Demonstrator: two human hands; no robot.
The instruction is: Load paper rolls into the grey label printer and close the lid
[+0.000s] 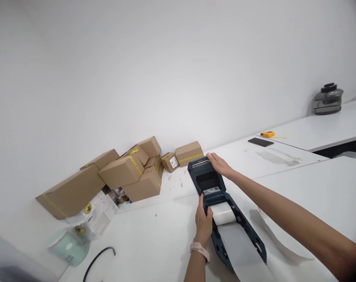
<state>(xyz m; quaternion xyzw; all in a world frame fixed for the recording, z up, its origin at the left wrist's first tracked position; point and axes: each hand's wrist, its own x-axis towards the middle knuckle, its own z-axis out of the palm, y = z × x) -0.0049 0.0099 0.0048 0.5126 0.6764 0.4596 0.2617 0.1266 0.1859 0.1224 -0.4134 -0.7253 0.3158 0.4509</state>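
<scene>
A dark blue label printer [225,211] lies open on the white table [154,243], its lid [204,176] swung back toward the wall. A white paper roll [223,214] sits in its bay, and a paper strip [242,254] runs out toward me. My left hand [203,221], with a pink wristband, grips the printer's left side by the hinge, fingers curled on the edge. My right hand [220,164] rests on the top far edge of the lid, fingers closed over it.
Several cardboard boxes [122,172] are piled against the wall at left, over white packets [100,213] and a pale green roll [69,246]. A black cable [97,258] lies near the front. A phone [260,142], a yellow tape measure [267,134] and a grey appliance [327,100] sit far right.
</scene>
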